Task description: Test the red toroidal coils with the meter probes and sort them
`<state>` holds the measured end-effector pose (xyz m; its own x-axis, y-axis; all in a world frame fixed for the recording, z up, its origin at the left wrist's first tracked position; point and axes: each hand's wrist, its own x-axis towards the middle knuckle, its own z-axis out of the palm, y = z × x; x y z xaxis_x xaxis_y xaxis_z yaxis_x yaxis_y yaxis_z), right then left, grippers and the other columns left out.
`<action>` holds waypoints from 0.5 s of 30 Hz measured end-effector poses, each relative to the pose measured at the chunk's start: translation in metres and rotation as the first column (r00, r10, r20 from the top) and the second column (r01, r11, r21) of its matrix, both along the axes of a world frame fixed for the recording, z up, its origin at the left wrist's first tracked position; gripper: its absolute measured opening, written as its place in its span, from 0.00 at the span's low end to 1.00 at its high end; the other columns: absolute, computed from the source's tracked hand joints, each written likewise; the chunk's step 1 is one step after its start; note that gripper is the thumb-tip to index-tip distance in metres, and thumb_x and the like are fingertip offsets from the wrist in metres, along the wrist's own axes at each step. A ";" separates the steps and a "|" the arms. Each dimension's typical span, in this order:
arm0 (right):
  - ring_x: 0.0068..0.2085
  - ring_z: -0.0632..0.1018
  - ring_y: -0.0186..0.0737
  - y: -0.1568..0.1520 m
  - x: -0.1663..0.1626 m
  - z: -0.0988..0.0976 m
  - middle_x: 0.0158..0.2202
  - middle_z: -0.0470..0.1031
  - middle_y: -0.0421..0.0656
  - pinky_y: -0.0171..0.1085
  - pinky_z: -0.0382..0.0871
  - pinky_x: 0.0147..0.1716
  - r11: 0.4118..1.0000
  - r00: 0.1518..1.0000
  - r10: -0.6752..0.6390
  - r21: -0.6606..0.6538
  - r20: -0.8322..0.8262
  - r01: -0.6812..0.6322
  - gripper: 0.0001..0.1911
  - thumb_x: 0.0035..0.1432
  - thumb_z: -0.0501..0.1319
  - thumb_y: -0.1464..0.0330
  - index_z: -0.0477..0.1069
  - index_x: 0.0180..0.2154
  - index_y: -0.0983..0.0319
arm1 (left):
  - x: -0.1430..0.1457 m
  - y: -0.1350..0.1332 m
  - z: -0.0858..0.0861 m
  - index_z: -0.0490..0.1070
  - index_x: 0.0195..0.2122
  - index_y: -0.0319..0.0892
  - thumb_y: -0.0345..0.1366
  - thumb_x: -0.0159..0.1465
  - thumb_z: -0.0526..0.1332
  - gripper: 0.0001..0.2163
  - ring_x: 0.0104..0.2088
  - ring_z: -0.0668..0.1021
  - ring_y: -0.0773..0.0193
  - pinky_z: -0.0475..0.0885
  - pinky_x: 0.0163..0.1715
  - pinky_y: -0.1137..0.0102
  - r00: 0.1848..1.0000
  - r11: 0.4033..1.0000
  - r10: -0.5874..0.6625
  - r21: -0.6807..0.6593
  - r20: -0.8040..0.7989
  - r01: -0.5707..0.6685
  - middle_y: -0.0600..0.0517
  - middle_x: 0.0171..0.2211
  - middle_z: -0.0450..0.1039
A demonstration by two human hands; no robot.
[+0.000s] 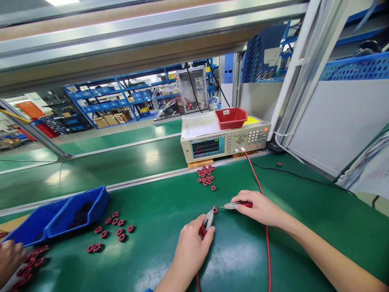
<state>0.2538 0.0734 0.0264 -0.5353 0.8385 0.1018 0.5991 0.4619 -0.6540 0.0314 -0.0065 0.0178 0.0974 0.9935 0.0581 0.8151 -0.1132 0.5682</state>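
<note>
My left hand (194,245) is closed round a test clip (208,221) with grey jaws and a red grip. The clip's tip touches a small red-and-black ring-shaped coil core (215,210) on the green bench. My right hand (257,207) pinches a second test clip (235,205), grey at the front and red at the grip. Its thin copper-coloured tip points left at the core, a short gap away. A red cable (268,251) passes under my right wrist towards the tester (226,138), whose screen shows a wave trace and a green OK.
Several cores lie in a pile (206,175) before the tester and in loose groups (118,229) at left. Blue bins (77,215) stand there, beside another person's hand (10,257). A red tray (231,117) rests on the tester. A black cable (304,172) crosses at right.
</note>
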 end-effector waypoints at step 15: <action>0.34 0.74 0.36 0.001 0.002 0.001 0.34 0.74 0.41 0.32 0.64 0.34 0.998 1.000 0.025 -0.051 -0.015 -0.026 0.12 0.57 0.54 0.68 0.75 0.38 0.57 | 0.000 0.001 -0.001 0.70 0.34 0.42 0.38 0.62 0.52 0.09 0.26 0.71 0.63 0.61 0.27 0.73 1.000 1.000 0.006 -0.027 0.006 -0.006 0.52 0.26 0.72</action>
